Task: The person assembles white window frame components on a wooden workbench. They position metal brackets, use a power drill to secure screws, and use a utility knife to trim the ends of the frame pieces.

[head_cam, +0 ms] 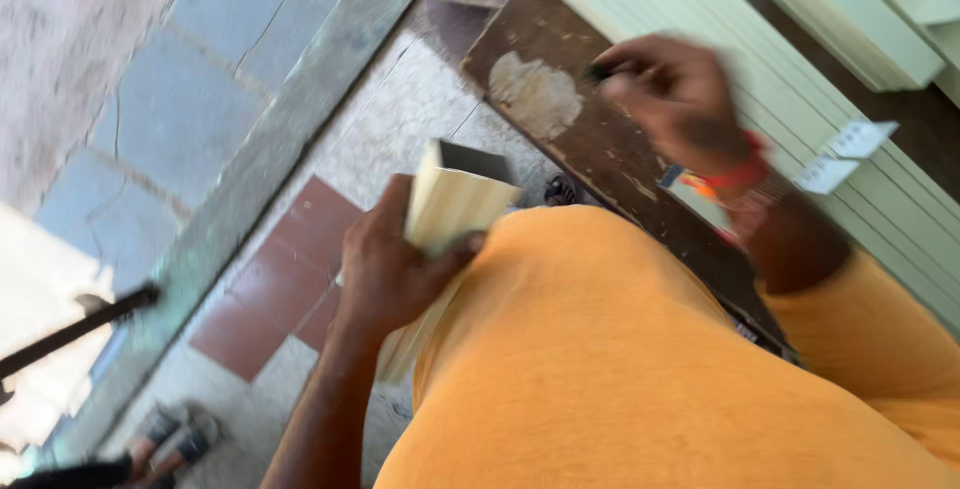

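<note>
My left hand (390, 269) grips a pale, grooved wooden profile piece (452, 204) held against my orange shirt, its hollow end pointing up. My right hand (675, 94) is blurred with motion over a dark brown board (580, 139). It pinches a small dark object (598, 72) between thumb and fingers; what the object is cannot be told. A red band and a thread bracelet sit on that wrist.
Long pale green moulded panels (700, 19) lie across the upper right with small paper tags (845, 154). A pale filler patch (535, 94) marks the brown board. Below are speckled and red floor tiles (290, 279), a stone kerb, a dark rod (80, 324) and another person's sandalled foot (175, 439).
</note>
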